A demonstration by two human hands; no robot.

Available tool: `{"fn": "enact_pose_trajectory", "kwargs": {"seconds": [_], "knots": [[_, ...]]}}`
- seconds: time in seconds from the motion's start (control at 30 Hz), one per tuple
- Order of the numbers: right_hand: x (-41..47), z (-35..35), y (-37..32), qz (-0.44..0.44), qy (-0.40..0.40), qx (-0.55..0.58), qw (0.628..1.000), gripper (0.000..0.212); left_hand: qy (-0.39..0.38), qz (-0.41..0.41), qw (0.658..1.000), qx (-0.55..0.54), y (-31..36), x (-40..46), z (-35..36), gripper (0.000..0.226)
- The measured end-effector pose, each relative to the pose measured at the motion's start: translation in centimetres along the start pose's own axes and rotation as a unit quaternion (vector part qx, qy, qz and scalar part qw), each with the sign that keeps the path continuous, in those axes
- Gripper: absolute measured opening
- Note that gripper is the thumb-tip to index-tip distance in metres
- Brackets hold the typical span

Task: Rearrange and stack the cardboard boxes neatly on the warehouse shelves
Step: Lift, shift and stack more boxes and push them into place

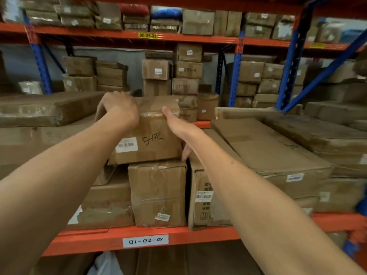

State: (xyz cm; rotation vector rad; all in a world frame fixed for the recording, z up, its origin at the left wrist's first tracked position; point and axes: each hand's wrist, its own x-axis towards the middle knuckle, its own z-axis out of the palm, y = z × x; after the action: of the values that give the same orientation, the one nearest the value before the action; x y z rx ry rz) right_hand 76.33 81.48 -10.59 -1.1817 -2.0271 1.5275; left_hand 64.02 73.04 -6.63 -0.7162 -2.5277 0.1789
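Head view: left hand curls over one box marked 5472 at its ten-o'clock corner; right hand, fingers together, presses its three-o'clock side.

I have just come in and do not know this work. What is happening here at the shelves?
A person is handling a cardboard box marked 5472 on the orange shelf labelled 01-02-01. The left hand lies over its top left corner; the right hand presses on its right side, fingers reaching down the edge. The box sits on top of a taped box, overhanging it to the left. More cardboard boxes are stacked on both sides and on the racks behind.
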Motion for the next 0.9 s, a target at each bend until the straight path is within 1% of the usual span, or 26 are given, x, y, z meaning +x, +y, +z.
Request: {"fn": "enact_pose_trajectory", "kwargs": {"seconds": [0.03, 0.1, 0.17, 0.23, 0.3, 0.37, 0.4, 0.5, 0.57, 0.63, 0.73, 0.8, 0.87, 0.9], "knots": [[-0.2, -0.4, 0.1, -0.007, -0.003, -0.008, 1.0, 0.101, -0.015, -0.013, 1.0, 0.017, 0.4, -0.3, 0.0, 0.026], [-0.4, -1.3, 0.8, -0.015, -0.017, -0.017, 1.0, 0.103, -0.004, -0.025, 0.999, 0.026, 0.8, -0.9, 0.2, 0.027], [-0.1, -2.4, 2.2, -0.012, -0.053, -0.032, 0.998, 0.102, 0.021, -0.032, 0.999, 0.016, 1.1, -1.2, 0.6, 0.029], [0.1, -4.0, 3.8, -0.014, -0.088, -0.031, 0.996, 0.094, 0.05, -0.038, 0.998, 0.002, 1.4, -1.5, 1.0, 0.03], [0.0, -5.8, 5.5, -0.029, -0.087, -0.003, 0.996, 0.085, 0.094, -0.028, 0.995, 0.005, 1.8, -1.9, 1.1, 0.031], [-0.4, -7.9, 6.6, -0.054, -0.044, 0.0, 0.998, 0.078, 0.134, 0.01, 0.991, 0.001, 2.9, -2.6, 0.5, 0.037], [-0.3, -9.2, 7.2, -0.072, -0.013, -0.007, 0.997, 0.075, 0.154, 0.034, 0.987, -0.02, 3.8, -3.0, 0.0, 0.038], [-0.5, -13.1, 9.0, -0.103, 0.066, 0.022, 0.992, 0.071, 0.205, 0.106, 0.963, -0.137, 7.6, -5.0, -1.8, 0.035], [-1.0, -15.8, 10.7, -0.095, 0.157, 0.024, 0.983, 0.072, 0.21, 0.172, 0.94, -0.207, 10.8, -7.1, -2.8, 0.039], [-1.9, -18.6, 12.9, -0.071, 0.231, 0.001, 0.97, 0.069, 0.204, 0.249, 0.912, -0.255, 13.7, -9.7, -3.6, 0.043], [-4.0, -23.3, 16.8, -0.021, 0.288, -0.014, 0.957, 0.062, 0.176, 0.349, 0.881, -0.267, 17.8, -13.2, -3.3, 0.047], [-4.9, -26.6, 19.7, 0.01, 0.334, 0.005, 0.942, 0.065, 0.139, 0.398, 0.871, -0.253, 20.3, -15.1, -2.7, 0.048], [-5.3, -29.5, 23.6, 0.046, 0.36, 0.028, 0.932, 0.071, 0.104, 0.422, 0.868, -0.241, 22.5, -16.9, -2.0, 0.05], [-5.0, -31.1, 25.3, 0.061, 0.368, 0.035, 0.927, 0.078, 0.083, 0.429, 0.869, -0.232, 23.5, -17.7, -1.5, 0.051]]}}
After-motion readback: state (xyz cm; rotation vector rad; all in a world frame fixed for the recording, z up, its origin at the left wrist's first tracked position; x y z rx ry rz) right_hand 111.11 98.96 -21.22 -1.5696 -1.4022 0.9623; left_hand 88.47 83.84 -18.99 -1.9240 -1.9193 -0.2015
